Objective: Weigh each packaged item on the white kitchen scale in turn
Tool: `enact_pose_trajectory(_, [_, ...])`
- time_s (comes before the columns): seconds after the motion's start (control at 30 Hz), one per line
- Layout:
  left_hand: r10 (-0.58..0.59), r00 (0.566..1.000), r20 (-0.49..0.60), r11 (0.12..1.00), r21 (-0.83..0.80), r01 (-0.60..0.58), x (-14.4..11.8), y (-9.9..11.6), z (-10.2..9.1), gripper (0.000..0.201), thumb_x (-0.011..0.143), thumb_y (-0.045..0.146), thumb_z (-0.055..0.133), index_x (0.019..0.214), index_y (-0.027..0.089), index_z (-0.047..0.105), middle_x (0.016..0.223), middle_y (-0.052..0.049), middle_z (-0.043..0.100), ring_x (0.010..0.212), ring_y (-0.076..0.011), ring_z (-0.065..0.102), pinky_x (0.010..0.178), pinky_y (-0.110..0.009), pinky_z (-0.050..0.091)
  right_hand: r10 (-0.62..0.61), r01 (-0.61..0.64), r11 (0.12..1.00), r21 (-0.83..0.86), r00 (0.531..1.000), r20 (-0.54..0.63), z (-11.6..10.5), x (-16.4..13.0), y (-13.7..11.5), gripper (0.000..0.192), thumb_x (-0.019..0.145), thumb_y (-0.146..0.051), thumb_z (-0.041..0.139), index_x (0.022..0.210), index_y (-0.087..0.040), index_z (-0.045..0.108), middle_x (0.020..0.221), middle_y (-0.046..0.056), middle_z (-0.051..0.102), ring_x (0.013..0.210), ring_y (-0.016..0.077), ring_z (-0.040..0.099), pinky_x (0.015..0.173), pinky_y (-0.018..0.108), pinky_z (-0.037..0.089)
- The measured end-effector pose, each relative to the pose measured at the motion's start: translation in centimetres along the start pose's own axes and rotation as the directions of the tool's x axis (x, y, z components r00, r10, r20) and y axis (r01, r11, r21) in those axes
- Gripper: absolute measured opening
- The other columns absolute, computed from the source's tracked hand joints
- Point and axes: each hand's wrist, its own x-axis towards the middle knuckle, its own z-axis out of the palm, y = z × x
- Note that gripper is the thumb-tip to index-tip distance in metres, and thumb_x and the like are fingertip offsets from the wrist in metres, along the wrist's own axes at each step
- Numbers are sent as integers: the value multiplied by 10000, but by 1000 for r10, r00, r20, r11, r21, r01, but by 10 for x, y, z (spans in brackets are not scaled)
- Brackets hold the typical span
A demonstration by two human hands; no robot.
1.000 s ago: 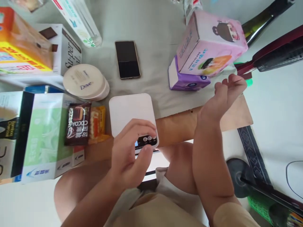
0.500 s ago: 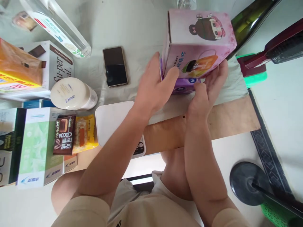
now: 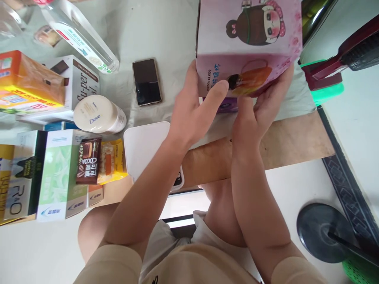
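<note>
Both of my hands grip a pink box (image 3: pixel 207 59) printed with a cartoon girl and a cup of orange drink. My left hand (image 3: pixel 192 106) presses its left side, thumb across the front face. On the lower right edge, my right hand (image 3: pixel 260 106) has its fingers wrapped partly under the box. A purple package (image 3: pixel 227 105) shows just below the pink box, mostly hidden by it. Under my left forearm lies a white kitchen scale (image 3: pixel 145 146). A black-screened phone (image 3: pixel 147 81) rests on the cloth left of my left hand.
On the left stand a Dove jar (image 3: pixel 97 114), a clear bottle (image 3: pixel 85 39), a pale green box (image 3: pixel 55 173), a cocoa snack packet (image 3: pixel 89 161) and a yellow snack packet (image 3: pixel 111 161). At the right are a green bottle (image 3: pixel 318 17), a dark red brush (image 3: pixel 352 51) and a black round base (image 3: pixel 322 232).
The pink box has come up closer to the camera, with both hands still on it. Less of the purple package shows. The whole view has shifted slightly.
</note>
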Motion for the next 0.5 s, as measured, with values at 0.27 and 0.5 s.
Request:
enact_pose_trajectory(0.27, [103,993,-59,995,21,-102,-86,38,-62,465,1001,600,642,1396,354,620,1389,-8,699,1320,-265,651,1193,-444,534,-65,49,979,200,995,76,31,-43,-64,385,1032,-541,438,1351,-354,545,1353,60,498,1337,231,579,1189,475,530])
enact_pose_trajectory(0.5, [-8,992,-127,998,60,16,-172,70,-93,531,1009,652,573,1416,319,648,1480,-84,655,1572,-335,493,1337,-481,427,-28,-14,983,183,974,225,35,-89,-82,395,1001,-658,427,1118,-304,558,1111,54,510,1088,230,592,1066,505,532])
